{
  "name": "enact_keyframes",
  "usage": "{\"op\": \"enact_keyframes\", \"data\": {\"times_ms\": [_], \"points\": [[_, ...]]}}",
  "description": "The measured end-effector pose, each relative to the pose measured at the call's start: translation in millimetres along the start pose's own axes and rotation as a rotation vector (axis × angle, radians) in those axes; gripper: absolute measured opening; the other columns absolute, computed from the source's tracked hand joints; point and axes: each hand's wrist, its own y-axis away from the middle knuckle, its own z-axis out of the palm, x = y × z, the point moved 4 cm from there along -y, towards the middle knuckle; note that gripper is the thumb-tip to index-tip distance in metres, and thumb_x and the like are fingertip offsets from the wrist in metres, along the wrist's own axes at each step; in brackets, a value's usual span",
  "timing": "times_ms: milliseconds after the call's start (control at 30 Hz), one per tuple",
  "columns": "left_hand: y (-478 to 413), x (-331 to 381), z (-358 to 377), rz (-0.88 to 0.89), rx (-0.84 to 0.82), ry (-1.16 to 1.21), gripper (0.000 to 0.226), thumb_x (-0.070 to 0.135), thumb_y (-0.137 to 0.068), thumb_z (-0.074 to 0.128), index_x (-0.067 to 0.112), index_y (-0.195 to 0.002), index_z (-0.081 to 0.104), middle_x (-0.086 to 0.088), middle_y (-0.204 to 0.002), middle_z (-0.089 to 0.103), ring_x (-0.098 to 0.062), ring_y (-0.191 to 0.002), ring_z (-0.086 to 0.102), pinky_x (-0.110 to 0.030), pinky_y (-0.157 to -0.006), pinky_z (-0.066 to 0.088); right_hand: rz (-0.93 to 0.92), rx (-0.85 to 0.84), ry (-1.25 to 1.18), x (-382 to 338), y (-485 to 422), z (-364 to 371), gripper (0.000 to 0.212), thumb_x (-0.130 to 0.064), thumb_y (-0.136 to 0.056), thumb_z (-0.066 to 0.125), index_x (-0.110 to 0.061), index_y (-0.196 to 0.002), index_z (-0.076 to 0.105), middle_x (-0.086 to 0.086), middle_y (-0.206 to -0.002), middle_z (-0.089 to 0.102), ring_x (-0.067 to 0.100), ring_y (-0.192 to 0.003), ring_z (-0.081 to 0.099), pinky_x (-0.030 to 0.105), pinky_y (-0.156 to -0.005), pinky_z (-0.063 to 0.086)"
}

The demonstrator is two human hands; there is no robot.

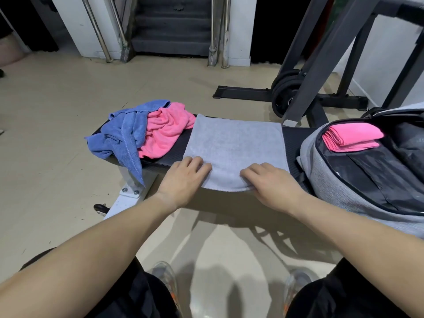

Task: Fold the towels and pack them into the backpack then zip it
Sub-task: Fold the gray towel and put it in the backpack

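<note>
A grey towel (234,145) lies flat across the black bench (292,138), its near edge hanging over the front. My left hand (183,177) rests on its near left corner with fingers laid flat. My right hand (270,182) presses the near right edge, its fingers curled over the hem. A crumpled blue towel (125,136) and a crumpled pink towel (165,134) lie heaped at the bench's left end. The grey backpack (330,180) stands open at the right, with a folded pink towel (353,136) inside its mouth.
A dark weight rack (321,72) with black plates (286,92) stands behind the bench on the right. Grey stairs with metal rails (169,26) rise at the back. Beige floor (57,180) lies to the left, and my shoes (165,278) show below.
</note>
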Motion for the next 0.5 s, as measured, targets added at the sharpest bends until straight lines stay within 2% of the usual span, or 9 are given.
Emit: {"op": "enact_keyframes", "data": {"times_ms": [133, 267, 367, 500], "points": [[4, -16, -15, -0.095, -0.017, 0.275, 0.033, 0.016, -0.089, 0.052, 0.02, -0.121, 0.049, 0.001, -0.115, 0.059, -0.028, -0.1, 0.056, -0.039, -0.069, 0.045, 0.093, 0.005, -0.109, 13, 1, -20, 0.031, -0.018, -0.084, 0.056, -0.02, -0.114, 0.048, -0.003, -0.107, 0.056, 0.027, -0.089, 0.059, 0.036, -0.062, 0.045], [9, -27, -25, -0.152, 0.061, 0.349, 0.024, 0.021, -0.092, 0.051, 0.026, -0.115, 0.054, 0.004, -0.112, 0.061, -0.03, -0.091, 0.062, -0.042, -0.07, 0.05, 0.201, -0.039, -0.191, 22, 4, -30, 0.028, -0.023, -0.088, 0.053, -0.024, -0.115, 0.048, -0.011, -0.097, 0.061, 0.025, -0.089, 0.063, 0.037, -0.07, 0.049], [10, -36, -29, -0.231, 0.063, 0.362, 0.021, 0.027, -0.094, 0.052, 0.029, -0.115, 0.055, 0.004, -0.112, 0.059, -0.032, -0.088, 0.063, -0.043, -0.069, 0.051, 0.239, 0.004, -0.204, 27, 9, -34, 0.024, -0.019, -0.094, 0.048, -0.024, -0.117, 0.053, -0.009, -0.098, 0.066, 0.027, -0.089, 0.064, 0.038, -0.073, 0.049], [6, -46, -37, -0.246, 0.097, 0.46, 0.011, 0.015, -0.09, 0.059, 0.021, -0.099, 0.062, 0.002, -0.098, 0.064, -0.028, -0.086, 0.061, -0.041, -0.071, 0.05, 0.223, 0.014, -0.301, 35, 14, -34, 0.015, -0.02, -0.099, 0.05, -0.023, -0.11, 0.059, -0.006, -0.101, 0.065, 0.026, -0.091, 0.063, 0.041, -0.076, 0.051]]}}
